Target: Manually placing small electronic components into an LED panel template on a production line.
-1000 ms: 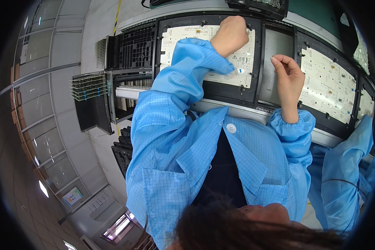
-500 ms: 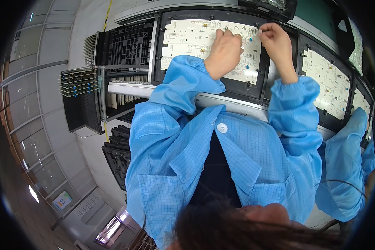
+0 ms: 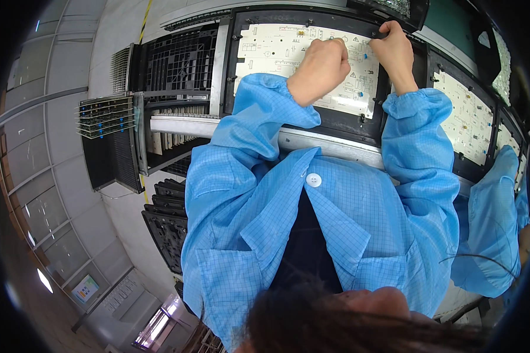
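A cream circuit board (image 3: 277,50) with printed markings and a few blue parts (image 3: 360,95) lies in a black carrier frame (image 3: 353,130) on a rail line. My left hand (image 3: 322,69) is curled over the middle of the board, knuckles up, its fingertips at the upper part of the surface. Whatever those fingers hold is hidden beneath them. At the board's upper right corner, beside a black clip on the frame, my right hand (image 3: 394,54) has thumb and forefinger drawn together. I cannot make out anything between them.
To the right, another cream board (image 3: 462,120) sits in its own frame, near a co-worker's blue sleeve (image 3: 494,200). A rack of stacked boards (image 3: 106,117) stands at the left. Black trays (image 3: 165,226) lean below the metal rail (image 3: 182,125). A dark bin (image 3: 394,9) lies beyond the frame.
The board and its frame have shifted slightly to the right in view. My right hand has moved a little farther up at the corner. My left hand's fingers are more tightly curled.
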Demonstrator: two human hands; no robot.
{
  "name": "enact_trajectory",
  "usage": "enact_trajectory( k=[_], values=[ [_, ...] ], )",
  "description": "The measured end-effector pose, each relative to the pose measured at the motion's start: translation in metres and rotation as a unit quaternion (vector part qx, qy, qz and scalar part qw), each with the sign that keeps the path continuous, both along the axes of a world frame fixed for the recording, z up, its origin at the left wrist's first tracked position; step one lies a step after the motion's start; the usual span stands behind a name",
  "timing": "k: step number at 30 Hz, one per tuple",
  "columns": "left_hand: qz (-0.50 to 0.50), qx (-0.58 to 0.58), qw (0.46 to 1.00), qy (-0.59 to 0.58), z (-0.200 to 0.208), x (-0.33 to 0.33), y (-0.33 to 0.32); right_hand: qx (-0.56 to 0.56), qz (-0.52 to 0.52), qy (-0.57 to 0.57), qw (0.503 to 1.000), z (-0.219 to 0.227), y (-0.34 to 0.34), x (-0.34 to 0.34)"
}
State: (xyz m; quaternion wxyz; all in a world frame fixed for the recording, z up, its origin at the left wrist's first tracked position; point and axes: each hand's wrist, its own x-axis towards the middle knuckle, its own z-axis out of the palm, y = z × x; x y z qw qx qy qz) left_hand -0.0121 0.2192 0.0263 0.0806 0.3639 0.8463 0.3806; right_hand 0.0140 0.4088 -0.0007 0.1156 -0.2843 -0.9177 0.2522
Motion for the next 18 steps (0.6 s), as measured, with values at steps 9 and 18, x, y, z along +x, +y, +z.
enact_trajectory(
  k=[9, 18],
  values=[
    [0.045, 0.025, 0.999, -0.009, 0.013, -0.032, -0.012, 0.035, 0.135, 0.038, 0.990, 0.024, -0.012, 0.052],
    [0.005, 0.001, 1.000, 0.025, -0.012, -0.040, 0.042, 0.065, 0.179, 0.080, 0.979, -0.001, -0.024, 0.080]
  ],
)
